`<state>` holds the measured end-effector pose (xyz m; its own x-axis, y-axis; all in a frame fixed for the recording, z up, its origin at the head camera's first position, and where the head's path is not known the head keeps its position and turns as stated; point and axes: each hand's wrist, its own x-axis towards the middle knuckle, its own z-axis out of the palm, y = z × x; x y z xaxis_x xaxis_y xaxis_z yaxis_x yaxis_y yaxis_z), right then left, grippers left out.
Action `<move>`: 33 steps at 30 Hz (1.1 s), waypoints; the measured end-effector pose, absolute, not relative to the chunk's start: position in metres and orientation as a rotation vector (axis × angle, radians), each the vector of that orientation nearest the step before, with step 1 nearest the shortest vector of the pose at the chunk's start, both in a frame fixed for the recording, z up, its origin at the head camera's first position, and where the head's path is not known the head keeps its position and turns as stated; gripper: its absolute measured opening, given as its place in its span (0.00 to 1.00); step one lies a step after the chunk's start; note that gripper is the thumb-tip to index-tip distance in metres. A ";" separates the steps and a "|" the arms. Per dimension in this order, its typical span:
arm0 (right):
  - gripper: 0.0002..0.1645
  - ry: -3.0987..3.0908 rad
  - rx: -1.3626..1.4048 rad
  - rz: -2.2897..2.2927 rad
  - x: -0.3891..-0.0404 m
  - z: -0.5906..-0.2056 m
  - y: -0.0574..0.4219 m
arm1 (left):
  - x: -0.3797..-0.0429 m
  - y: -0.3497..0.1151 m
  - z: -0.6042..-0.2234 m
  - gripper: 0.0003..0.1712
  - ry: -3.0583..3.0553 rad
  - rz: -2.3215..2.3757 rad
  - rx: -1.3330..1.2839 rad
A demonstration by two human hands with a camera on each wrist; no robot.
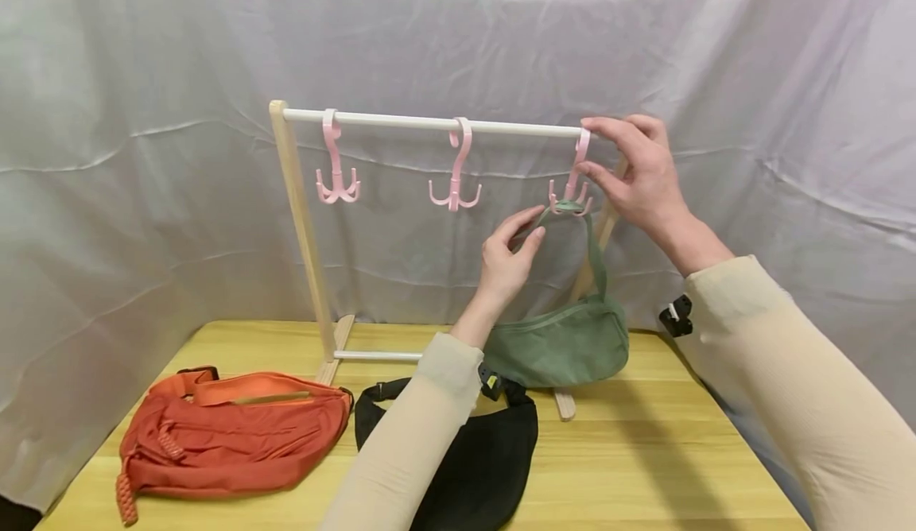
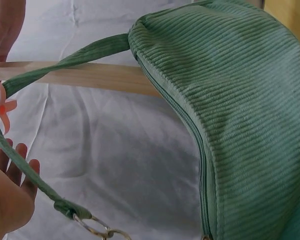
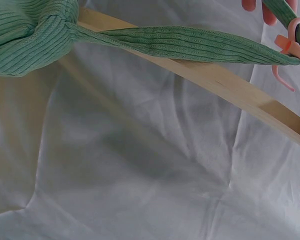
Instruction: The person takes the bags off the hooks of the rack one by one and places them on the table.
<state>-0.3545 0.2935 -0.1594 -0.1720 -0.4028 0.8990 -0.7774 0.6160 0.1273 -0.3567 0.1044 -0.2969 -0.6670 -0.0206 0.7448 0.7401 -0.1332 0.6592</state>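
A green corduroy shoulder bag (image 1: 561, 344) hangs by its strap (image 1: 595, 253) from a pink multi-prong hook (image 1: 575, 173) at the right end of a white rail. My right hand (image 1: 647, 169) holds that hook, index finger at its top and thumb against its stem. Beside the strap is my left hand (image 1: 506, 257), thumb and index apart with the strap passing between them. In the left wrist view, its relaxed fingers (image 2: 20, 165) lie behind the strap near metal rings (image 2: 97, 230). The right wrist view catches the strap (image 3: 190, 45) looped over the hook (image 3: 288, 46).
Two more pink hooks, one left (image 1: 336, 165) and one central (image 1: 458, 169), hang on the white rail (image 1: 393, 121) of a wooden stand (image 1: 304, 229). A red-orange bag (image 1: 229, 436) and a black bag (image 1: 479, 467) lie on the wooden table (image 1: 608, 467). Grey cloth (image 1: 179, 221) hangs behind.
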 end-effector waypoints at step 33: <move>0.35 -1.808 0.939 0.440 -0.347 -0.161 0.288 | -0.354 0.108 -0.290 0.12 -1.541 -1.951 -0.683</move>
